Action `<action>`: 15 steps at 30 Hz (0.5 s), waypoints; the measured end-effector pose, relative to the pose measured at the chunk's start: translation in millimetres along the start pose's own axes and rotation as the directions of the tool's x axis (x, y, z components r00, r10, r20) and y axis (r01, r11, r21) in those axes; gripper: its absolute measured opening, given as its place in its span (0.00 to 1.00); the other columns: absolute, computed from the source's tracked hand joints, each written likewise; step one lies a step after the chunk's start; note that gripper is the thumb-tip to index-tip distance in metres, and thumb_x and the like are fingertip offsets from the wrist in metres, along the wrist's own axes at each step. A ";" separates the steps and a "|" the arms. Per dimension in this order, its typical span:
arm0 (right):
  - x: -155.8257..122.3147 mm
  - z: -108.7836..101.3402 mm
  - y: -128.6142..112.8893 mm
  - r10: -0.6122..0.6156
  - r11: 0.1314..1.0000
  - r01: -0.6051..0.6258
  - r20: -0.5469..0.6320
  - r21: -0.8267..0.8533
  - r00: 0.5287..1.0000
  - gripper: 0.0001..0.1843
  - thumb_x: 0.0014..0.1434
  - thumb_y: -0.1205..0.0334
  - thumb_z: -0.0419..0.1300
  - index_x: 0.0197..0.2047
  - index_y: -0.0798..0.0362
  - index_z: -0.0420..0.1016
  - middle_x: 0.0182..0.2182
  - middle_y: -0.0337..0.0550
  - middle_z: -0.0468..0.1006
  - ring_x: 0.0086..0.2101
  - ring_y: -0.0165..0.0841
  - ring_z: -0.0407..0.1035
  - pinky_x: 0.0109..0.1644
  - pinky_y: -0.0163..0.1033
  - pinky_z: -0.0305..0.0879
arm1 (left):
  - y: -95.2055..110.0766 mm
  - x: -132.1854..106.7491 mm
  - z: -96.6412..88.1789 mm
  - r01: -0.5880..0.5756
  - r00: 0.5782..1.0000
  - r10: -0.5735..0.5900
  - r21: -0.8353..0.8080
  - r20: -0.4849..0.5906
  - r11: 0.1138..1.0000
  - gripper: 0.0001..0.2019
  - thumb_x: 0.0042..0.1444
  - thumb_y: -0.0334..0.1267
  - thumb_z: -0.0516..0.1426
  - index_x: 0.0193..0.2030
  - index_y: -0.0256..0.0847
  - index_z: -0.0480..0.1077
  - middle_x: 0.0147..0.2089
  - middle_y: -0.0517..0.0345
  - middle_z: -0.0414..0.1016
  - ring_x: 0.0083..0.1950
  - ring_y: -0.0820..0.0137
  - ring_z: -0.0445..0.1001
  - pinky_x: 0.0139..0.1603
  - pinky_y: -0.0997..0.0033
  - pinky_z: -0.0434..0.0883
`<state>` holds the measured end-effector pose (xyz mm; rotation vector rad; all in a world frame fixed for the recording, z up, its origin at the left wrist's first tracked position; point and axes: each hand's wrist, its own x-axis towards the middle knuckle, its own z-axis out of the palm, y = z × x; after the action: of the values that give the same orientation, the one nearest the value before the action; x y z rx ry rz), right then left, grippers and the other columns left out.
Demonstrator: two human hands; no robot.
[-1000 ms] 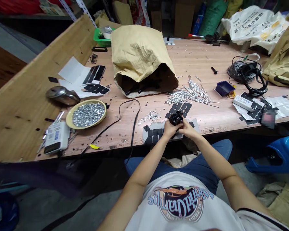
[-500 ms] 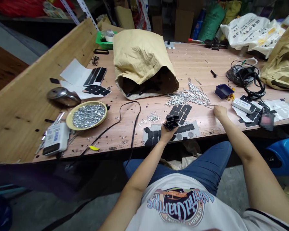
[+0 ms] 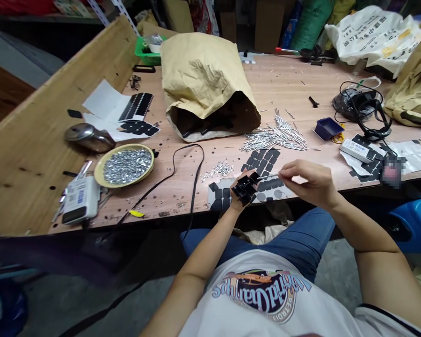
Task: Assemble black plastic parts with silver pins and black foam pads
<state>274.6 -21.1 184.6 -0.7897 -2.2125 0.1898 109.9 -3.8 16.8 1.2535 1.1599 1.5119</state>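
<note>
My left hand (image 3: 239,199) is closed round a black plastic part (image 3: 245,188) near the table's front edge. A thin metal rod (image 3: 268,177) is pinched in my right hand (image 3: 308,181), its far end at the right side of the black part. Whether the rod's tip is inside the part I cannot tell. Behind my hands lies a loose pile of metal rods (image 3: 275,135). Sheets with black adhesive pads (image 3: 261,160) lie beneath and beyond my left hand. Small metal pieces (image 3: 221,169) are scattered to its left.
A large brown paper sack (image 3: 203,70) lies open toward me, black parts inside. On the left stand a yellow bowl (image 3: 100,182) of small metal pieces and a white box (image 3: 79,201). A black strap (image 3: 196,178) crosses the tabletop. A dark blue tray (image 3: 328,128) sits right.
My right hand has come from the rod pile toward my left hand, bringing a rod to the black part. My left hand has tilted the part slightly. The whole view has shifted a little.
</note>
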 end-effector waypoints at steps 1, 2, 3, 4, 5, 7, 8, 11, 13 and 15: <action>1.3 1.7 -5.9 -0.058 0.998 0.059 0.037 -0.023 0.998 0.06 0.61 0.66 0.54 0.36 0.50 0.72 0.31 0.41 0.77 0.31 0.28 0.73 0.34 0.35 0.72 | 3.1 -0.7 -0.7 -0.056 0.998 0.056 0.025 -0.010 0.998 0.14 0.45 0.46 0.64 0.38 0.42 0.73 0.41 0.51 0.78 0.48 0.60 0.76 0.62 0.53 0.65; 2.0 3.7 -10.1 -0.117 0.991 0.120 0.067 -0.050 0.991 0.07 0.62 0.67 0.53 0.36 0.51 0.72 0.31 0.42 0.78 0.31 0.28 0.72 0.33 0.35 0.72 | 6.0 -1.3 -1.2 -0.114 0.993 0.116 0.051 -0.026 0.992 0.14 0.45 0.46 0.64 0.37 0.44 0.74 0.41 0.53 0.78 0.48 0.61 0.77 0.63 0.54 0.64; 2.2 5.8 -13.0 -0.173 0.981 0.180 0.091 -0.079 0.981 0.08 0.62 0.69 0.52 0.36 0.52 0.71 0.32 0.43 0.78 0.32 0.29 0.72 0.33 0.35 0.72 | 8.3 -2.0 -1.4 -0.169 0.984 0.172 0.069 -0.047 0.983 0.13 0.46 0.47 0.64 0.37 0.45 0.73 0.40 0.55 0.79 0.47 0.63 0.77 0.63 0.55 0.64; 2.0 7.7 -15.1 -0.222 0.967 0.233 0.104 -0.106 0.969 0.08 0.62 0.70 0.52 0.37 0.52 0.71 0.32 0.44 0.78 0.32 0.29 0.72 0.33 0.35 0.72 | 10.0 -2.7 -1.3 -0.214 0.973 0.219 0.069 -0.070 0.974 0.13 0.46 0.48 0.63 0.37 0.46 0.73 0.40 0.56 0.79 0.46 0.64 0.77 0.64 0.55 0.64; 1.5 9.2 -16.8 -0.261 0.953 0.275 0.114 -0.129 0.959 0.08 0.62 0.71 0.51 0.38 0.53 0.71 0.33 0.45 0.78 0.32 0.30 0.72 0.33 0.36 0.72 | 10.9 -3.5 -0.8 -0.254 0.962 0.258 0.056 -0.092 0.966 0.13 0.47 0.49 0.63 0.37 0.47 0.73 0.40 0.57 0.79 0.46 0.64 0.77 0.64 0.56 0.64; 0.1 11.2 -19.2 -0.305 0.933 0.325 0.137 -0.157 0.942 0.10 0.62 0.72 0.51 0.41 0.53 0.71 0.34 0.46 0.78 0.33 0.30 0.72 0.34 0.37 0.72 | 10.8 -4.9 0.5 -0.328 0.936 0.326 0.006 -0.130 0.945 0.13 0.49 0.51 0.61 0.36 0.47 0.72 0.39 0.59 0.78 0.45 0.65 0.78 0.63 0.56 0.65; -0.7 12.0 -20.0 -0.313 0.928 0.335 0.149 -0.161 0.938 0.10 0.62 0.72 0.50 0.42 0.53 0.71 0.35 0.46 0.78 0.34 0.31 0.72 0.35 0.37 0.73 | 10.2 -5.5 1.1 -0.364 0.923 0.357 -0.024 -0.144 0.931 0.13 0.50 0.52 0.60 0.36 0.46 0.72 0.39 0.59 0.78 0.45 0.66 0.78 0.63 0.56 0.65; -2.6 16.3 -20.1 -0.313 0.925 0.342 0.176 -0.169 0.933 0.11 0.62 0.72 0.50 0.44 0.54 0.70 0.36 0.47 0.78 0.35 0.31 0.71 0.37 0.38 0.73 | 8.5 -6.2 1.9 -0.439 0.891 0.424 -0.072 -0.162 0.895 0.13 0.55 0.52 0.56 0.35 0.45 0.70 0.39 0.59 0.78 0.44 0.67 0.78 0.61 0.55 0.67; -3.6 21.7 -18.9 -0.317 0.920 0.348 0.179 -0.180 0.931 0.11 0.62 0.73 0.49 0.42 0.55 0.71 0.34 0.47 0.78 0.34 0.30 0.71 0.36 0.37 0.73 | 8.4 -6.5 1.5 -0.439 0.893 0.429 -0.056 -0.132 0.897 0.13 0.56 0.52 0.55 0.35 0.44 0.69 0.39 0.59 0.78 0.44 0.67 0.78 0.60 0.54 0.67; -4.5 27.9 -17.4 -0.331 0.913 0.362 0.177 -0.189 0.927 0.10 0.62 0.74 0.49 0.40 0.57 0.71 0.33 0.47 0.78 0.32 0.30 0.71 0.35 0.36 0.73 | 8.7 -7.1 1.3 -0.423 0.900 0.420 -0.007 -0.119 0.906 0.13 0.56 0.52 0.54 0.35 0.44 0.68 0.40 0.58 0.78 0.44 0.67 0.78 0.60 0.53 0.67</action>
<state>248.8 -34.6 168.7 -0.4924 -2.4965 -0.1824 111.9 -12.4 23.8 1.4782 0.9672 1.9351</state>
